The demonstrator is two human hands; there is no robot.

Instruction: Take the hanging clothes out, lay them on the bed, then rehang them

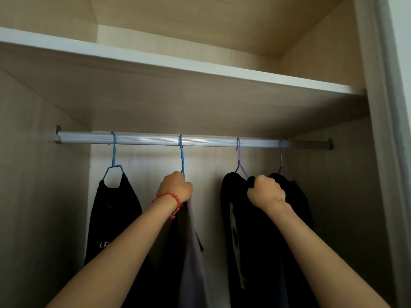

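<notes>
Several garments hang on a silver rail [155, 139] inside a wardrobe. At the left, a black top [111, 210] hangs on a blue hanger [113, 156]. My left hand [175, 187], with a red bead bracelet on its wrist, grips the neck of a second blue hanger [181, 152] that carries a grey garment [191, 252]. My right hand [265, 192] is closed on the shoulder of a black garment [246, 241] on a purple hanger [239, 156]. A fourth dark garment [298, 196] hangs behind it at the right.
A white-edged shelf [200, 65] runs across above the rail. Light wooden side walls [33, 174] close in the wardrobe on the left and right. A pale door frame [393, 130] stands at the far right.
</notes>
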